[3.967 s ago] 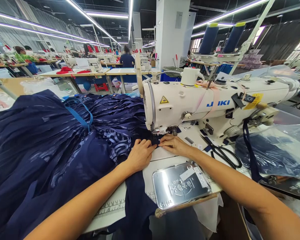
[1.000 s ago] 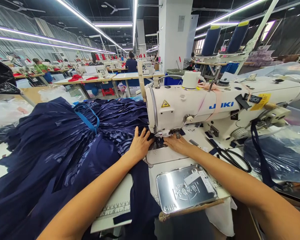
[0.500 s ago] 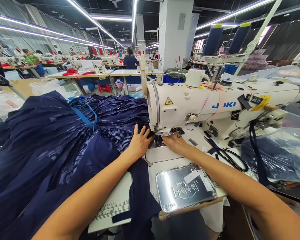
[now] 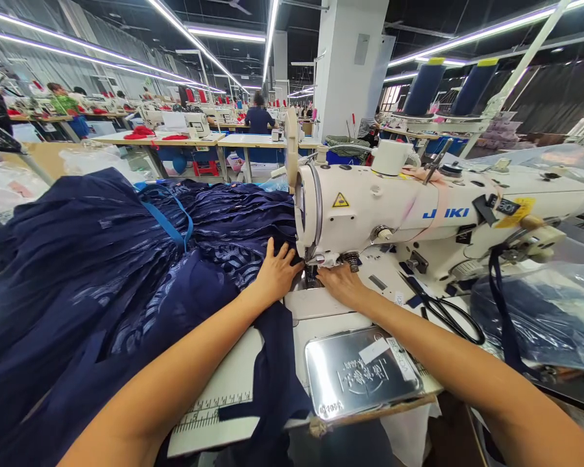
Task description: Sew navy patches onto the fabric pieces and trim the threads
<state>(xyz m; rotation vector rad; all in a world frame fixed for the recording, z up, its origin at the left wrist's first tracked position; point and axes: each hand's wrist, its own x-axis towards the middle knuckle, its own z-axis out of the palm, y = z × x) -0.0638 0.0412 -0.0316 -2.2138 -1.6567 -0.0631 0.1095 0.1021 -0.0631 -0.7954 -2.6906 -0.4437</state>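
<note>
A white sewing machine stands across the middle. Left of its needle area, my left hand lies on navy fabric, its fingers spread. My right hand is at the right side of the presser foot, fingers together and bent toward the needle; their tips and whatever they touch are partly hidden. A small dark piece lies under the foot between both hands. The pleated navy garments spread over the left side, bound with a blue strap. A navy strip hangs over the front edge, below my left hand.
A shiny metal tin lies in front of the machine. Black scissors and a plastic bag of navy fabric are at the right. Two navy thread cones stand behind. People sit at distant tables.
The whole view has shifted slightly, so the machine appears a little farther right. Both hands stay beside the needle area in nearly the same pose.
</note>
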